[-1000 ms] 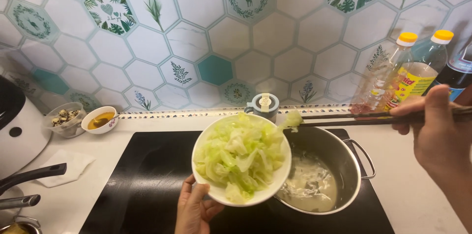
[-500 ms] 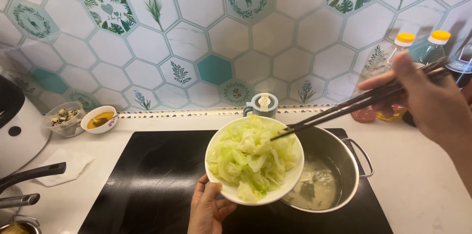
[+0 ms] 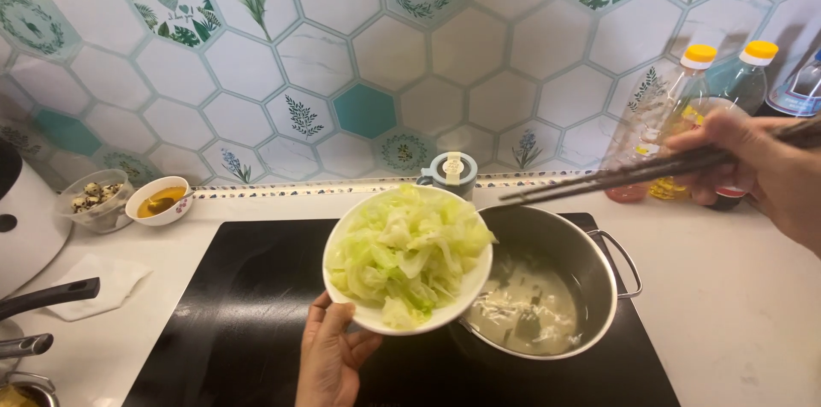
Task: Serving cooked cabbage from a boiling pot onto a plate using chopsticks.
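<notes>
Change: I see the chopsticks (image 3: 637,172) have lifted clear of the cabbage (image 3: 406,253) since half a second ago; their tips now hang above and right of the heap, over the pot's far rim. The bowl (image 3: 410,317) sits a little lower and nearer me than before.
Left hand (image 3: 329,356): cupped under the bowl from below, fingers pressed up against its underside, thumb at the near rim. Bowl tilted toward the pot.
Right hand (image 3: 761,168): closed around the chopsticks, pinching both sticks near their thick ends; the pair runs leftward from the grip, nearly level, tips close together.
Cabbage: pale green, torn, crinkled leaves, heaped above the rim of the white, smooth, round bowl.
Pot (image 3: 564,287): brushed steel, round, loop handle on the right; just right of the bowl, its left rim hidden under it. Cloudy pale broth with white shreds inside.
Cooktop (image 3: 239,304): flat glossy black glass under the pot and bowl.
Bottles (image 3: 710,108): clear plastic, yellow caps, behind the right hand.
Wall (image 3: 368,48): hexagonal tiles, glossy, white and teal.
</notes>
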